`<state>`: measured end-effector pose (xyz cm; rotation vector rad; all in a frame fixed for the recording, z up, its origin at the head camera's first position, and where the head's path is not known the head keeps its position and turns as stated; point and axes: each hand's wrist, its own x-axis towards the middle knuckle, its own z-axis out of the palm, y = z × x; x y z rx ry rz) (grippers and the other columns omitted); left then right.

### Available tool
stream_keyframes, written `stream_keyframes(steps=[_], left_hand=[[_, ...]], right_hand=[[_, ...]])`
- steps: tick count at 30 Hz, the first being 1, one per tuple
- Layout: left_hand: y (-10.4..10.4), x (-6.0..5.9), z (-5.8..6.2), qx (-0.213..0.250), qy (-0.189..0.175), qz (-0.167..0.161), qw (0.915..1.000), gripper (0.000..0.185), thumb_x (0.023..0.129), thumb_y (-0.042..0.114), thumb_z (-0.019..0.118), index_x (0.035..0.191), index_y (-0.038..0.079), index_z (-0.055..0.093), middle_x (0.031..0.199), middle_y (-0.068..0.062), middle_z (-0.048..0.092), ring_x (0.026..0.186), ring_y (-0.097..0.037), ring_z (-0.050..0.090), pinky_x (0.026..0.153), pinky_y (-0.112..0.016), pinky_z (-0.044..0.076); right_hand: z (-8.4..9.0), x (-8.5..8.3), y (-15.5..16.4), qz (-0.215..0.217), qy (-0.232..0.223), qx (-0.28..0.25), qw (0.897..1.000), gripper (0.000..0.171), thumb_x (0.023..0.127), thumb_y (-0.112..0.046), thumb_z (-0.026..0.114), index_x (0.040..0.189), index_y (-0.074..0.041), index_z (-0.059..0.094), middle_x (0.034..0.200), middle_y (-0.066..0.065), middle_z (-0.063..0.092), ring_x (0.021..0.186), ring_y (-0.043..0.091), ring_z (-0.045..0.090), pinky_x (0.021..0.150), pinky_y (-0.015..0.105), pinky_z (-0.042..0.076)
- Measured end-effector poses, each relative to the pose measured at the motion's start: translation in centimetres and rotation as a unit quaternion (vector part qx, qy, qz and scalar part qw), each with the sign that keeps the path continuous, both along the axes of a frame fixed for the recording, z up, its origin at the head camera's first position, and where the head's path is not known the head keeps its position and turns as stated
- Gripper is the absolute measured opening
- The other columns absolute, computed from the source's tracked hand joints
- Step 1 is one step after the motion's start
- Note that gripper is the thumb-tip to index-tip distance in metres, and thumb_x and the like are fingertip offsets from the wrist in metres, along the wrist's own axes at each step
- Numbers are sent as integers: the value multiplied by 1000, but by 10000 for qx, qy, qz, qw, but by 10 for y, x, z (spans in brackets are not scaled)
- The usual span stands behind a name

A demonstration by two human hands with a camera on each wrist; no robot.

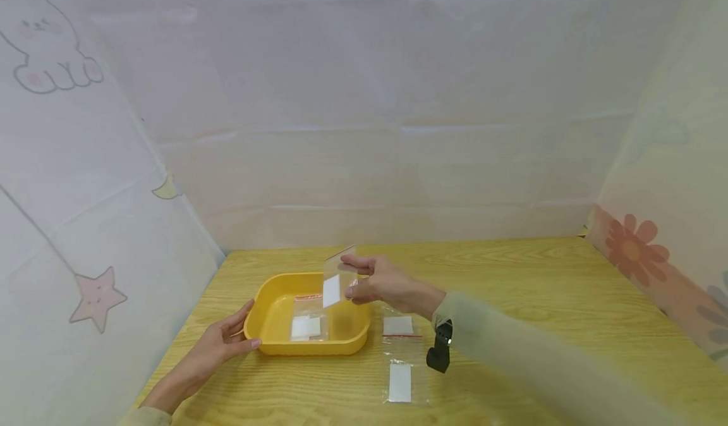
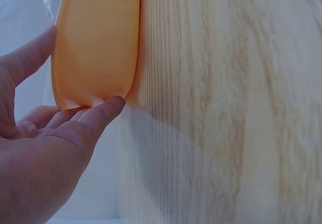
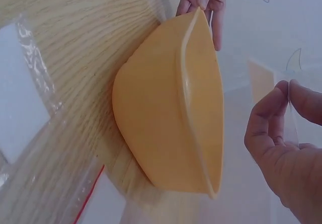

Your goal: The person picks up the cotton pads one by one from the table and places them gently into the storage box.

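Observation:
My right hand (image 1: pixel 382 280) pinches a small clear zip bag (image 1: pixel 339 287) with a white rectangle in it, between thumb and fingertips. That bag is above the yellow plastic basin (image 1: pixel 309 348), tilted, and seen nearly edge-on in the right wrist view. At the basin's left end my left hand (image 1: pixel 213 347) holds the wall; in the left wrist view its thumb (image 2: pixel 31 58) touches the rim and its fingers lie against the outside. Inside the basin lie overlapping zip bags (image 1: pixel 307 326) with white inserts; their exact count is hard to tell.
Right of the basin, a zip bag (image 1: pixel 400 382) with a red seal line lies on the wooden table (image 1: pixel 512 287). Another bag (image 1: pixel 398 325) lies just behind it, partly overlapped. Pale printed sheets (image 1: pixel 398 179) stand around the back and sides. A black wrist strap (image 1: pixel 440 350) circles the right sleeve.

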<state>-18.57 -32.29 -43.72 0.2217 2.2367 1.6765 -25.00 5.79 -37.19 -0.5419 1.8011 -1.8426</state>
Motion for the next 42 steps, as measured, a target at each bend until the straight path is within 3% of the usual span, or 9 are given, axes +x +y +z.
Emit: stream_keyframes(steps=[16,23,36,42], left_hand=[[1,0,1,78,-28,-36,10000,91,104,15,71,170,7,9,172,-21,10,149,-50,29,106,-37,52],[0,0,0,108,-41,-26,9999,91,104,15,71,170,8,9,172,-21,11,150,-50,30,105,-37,52],[-3,-2,-1,179,-4,-47,9998,91,103,14,71,170,8,9,172,-21,12,150,-49,30,105,-35,53],[-4,-2,-1,218,-1,-100,9997,91,103,14,71,170,7,8,172,-21,9,150,-49,29,104,-34,53]], right_hand=[[-33,-4,-59,-475,-491,-59,9976,77,90,13,75,159,4,42,162,20,44,75,16,66,70,28,61],[-39,-2,-75,-641,-646,109,9958,78,88,12,78,158,1,47,156,21,50,80,19,71,70,32,63],[-55,-2,-90,-532,-684,271,9959,79,88,16,75,158,8,41,155,26,49,73,19,69,65,30,62],[-53,0,-89,-452,-566,675,9951,77,87,14,76,157,6,44,133,25,64,70,22,68,61,31,61]])
